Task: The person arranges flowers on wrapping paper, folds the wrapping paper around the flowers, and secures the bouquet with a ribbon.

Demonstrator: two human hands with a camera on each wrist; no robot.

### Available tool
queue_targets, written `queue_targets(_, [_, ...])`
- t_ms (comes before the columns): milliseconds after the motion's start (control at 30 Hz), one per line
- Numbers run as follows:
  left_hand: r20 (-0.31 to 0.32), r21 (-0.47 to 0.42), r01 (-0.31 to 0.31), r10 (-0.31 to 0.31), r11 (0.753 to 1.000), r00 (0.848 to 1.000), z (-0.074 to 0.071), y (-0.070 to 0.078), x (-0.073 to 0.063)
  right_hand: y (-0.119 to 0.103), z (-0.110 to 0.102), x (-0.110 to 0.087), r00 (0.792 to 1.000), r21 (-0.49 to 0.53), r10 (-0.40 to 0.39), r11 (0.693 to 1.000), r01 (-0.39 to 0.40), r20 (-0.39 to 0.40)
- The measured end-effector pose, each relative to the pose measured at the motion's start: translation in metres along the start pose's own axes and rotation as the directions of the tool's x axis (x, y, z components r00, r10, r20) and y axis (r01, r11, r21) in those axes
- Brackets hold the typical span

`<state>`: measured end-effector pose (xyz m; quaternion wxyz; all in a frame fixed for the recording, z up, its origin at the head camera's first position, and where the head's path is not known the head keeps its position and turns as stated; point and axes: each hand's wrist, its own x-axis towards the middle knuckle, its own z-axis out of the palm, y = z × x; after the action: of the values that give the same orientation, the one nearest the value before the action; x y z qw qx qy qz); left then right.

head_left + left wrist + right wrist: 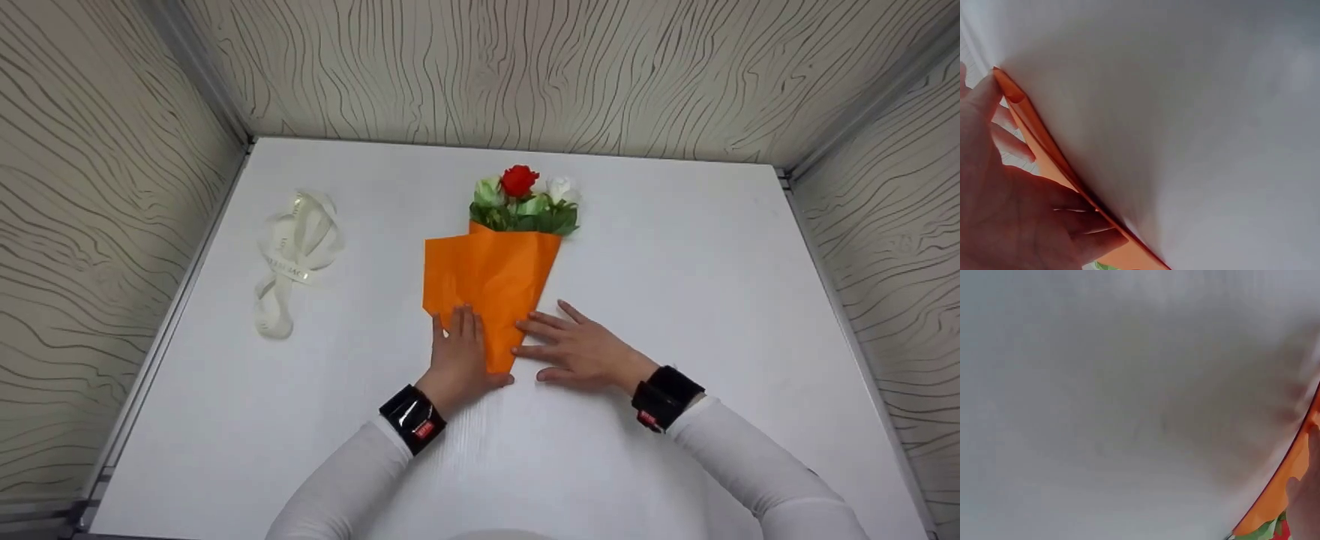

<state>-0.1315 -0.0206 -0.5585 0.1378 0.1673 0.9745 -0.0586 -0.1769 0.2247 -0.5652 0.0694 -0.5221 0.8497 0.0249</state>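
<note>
A bouquet of red, white and pale green roses with green leaves lies on the table, its lower part wrapped in orange paper. My left hand rests on the lower left of the wrap, fingers straight, thumb stretched across near the pointed bottom end. In the left wrist view the folded paper edge runs along that hand's thumb and fingers. My right hand is spread flat, its fingertips touching the wrap's right edge. The stems are hidden inside the paper.
A loosely bundled cream ribbon with printed lettering lies on the left side of the white table. Wood-grain patterned panels stand at the back and both sides.
</note>
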Motion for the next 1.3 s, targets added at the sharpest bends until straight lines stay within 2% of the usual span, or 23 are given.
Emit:
queue_targets(133, [0.000,-0.024,0.003,-0.003,1.000,1.000,0.001,0.000,-0.001,0.018,0.007,-0.004,1.000,0.021,0.028,0.999,-0.028,0.008])
queue_targets(267, [0.000,-0.047,0.005,-0.005,0.999,1.000,0.000,0.000,-0.002,0.031,0.010,-0.004,0.999,0.060,0.045,0.997,-0.044,-0.018])
queue_targets(400, [-0.003,-0.058,0.006,-0.006,0.998,1.000,0.000,0.000,-0.001,0.045,0.006,-0.005,0.991,0.113,0.130,0.985,-0.129,-0.009])
queue_targets(667, [-0.002,-0.047,0.004,-0.004,0.999,1.000,0.000,-0.001,-0.001,0.071,-0.006,0.006,0.958,0.182,0.286,0.942,-0.283,0.011])
queue_targets(767, [0.001,-0.027,0.001,-0.001,1.000,1.000,0.000,-0.001,0.000,0.078,-0.006,0.012,0.940,0.196,0.340,0.921,-0.336,0.014])
queue_targets(900, [0.002,0.000,-0.003,0.003,1.000,1.000,0.001,0.000,0.001,0.085,-0.006,0.018,0.908,0.251,0.419,0.877,-0.409,0.016])
queue_targets(1100, [-0.006,0.011,-0.005,0.005,1.000,1.000,0.000,-0.001,0.000,0.093,-0.007,0.028,0.871,0.298,0.492,0.828,-0.475,0.023])
queue_targets(1167, [-0.008,0.007,-0.005,0.005,1.000,1.000,0.000,-0.001,0.000,0.095,-0.008,0.030,0.851,0.302,0.524,0.807,-0.508,0.033])
queue_targets(1300, [-0.010,-0.015,-0.006,0.006,1.000,1.000,0.000,0.000,-0.001,0.096,-0.009,0.032,0.802,0.332,0.594,0.744,-0.579,0.068])
